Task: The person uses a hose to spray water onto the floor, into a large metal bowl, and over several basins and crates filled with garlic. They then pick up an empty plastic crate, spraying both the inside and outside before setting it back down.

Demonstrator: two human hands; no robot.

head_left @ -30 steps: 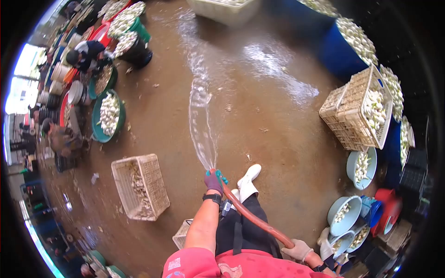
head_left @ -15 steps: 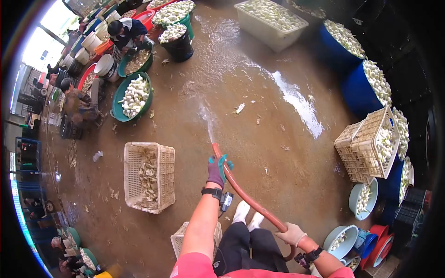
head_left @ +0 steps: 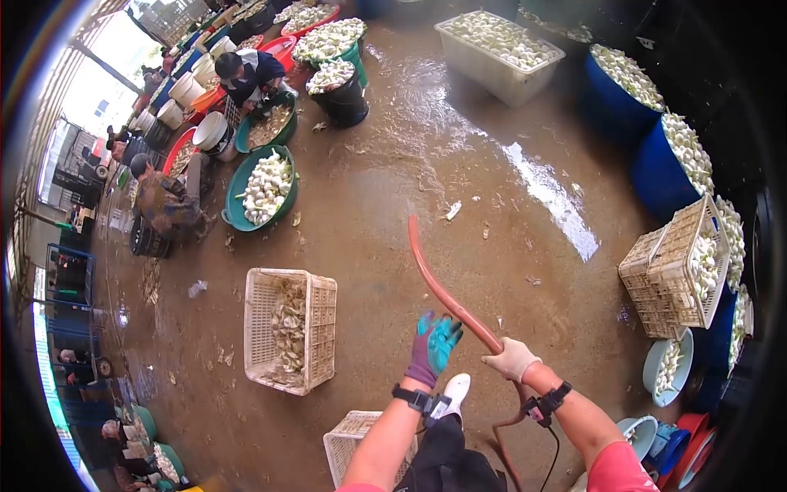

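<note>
A reddish-brown hose (head_left: 449, 302) arches up over the wet floor, its free end pointing away from me. My right hand (head_left: 511, 359), in a pale glove, is wrapped round it. My left hand (head_left: 436, 340), in a purple and teal glove, is off the hose, fingers spread, just left of it. Beyond the hose's end the floor is wet and rippled; I cannot make out a distinct jet. Left of my hands a cream plastic crate (head_left: 320, 332) lies on its side with brown scraps inside.
Another crate (head_left: 351, 443) is by my legs. A teal basin (head_left: 238, 197) of white, garlic-like bulbs is at left, near two seated people. Blue tubs (head_left: 656, 168) and stacked crates (head_left: 656, 275) line the right. A white bin (head_left: 492, 74) stands at the back.
My left hand has let go of the hose and opened. The hose's free end has swung up and right in view, and the distinct water jet no longer shows. One foot has stepped.
</note>
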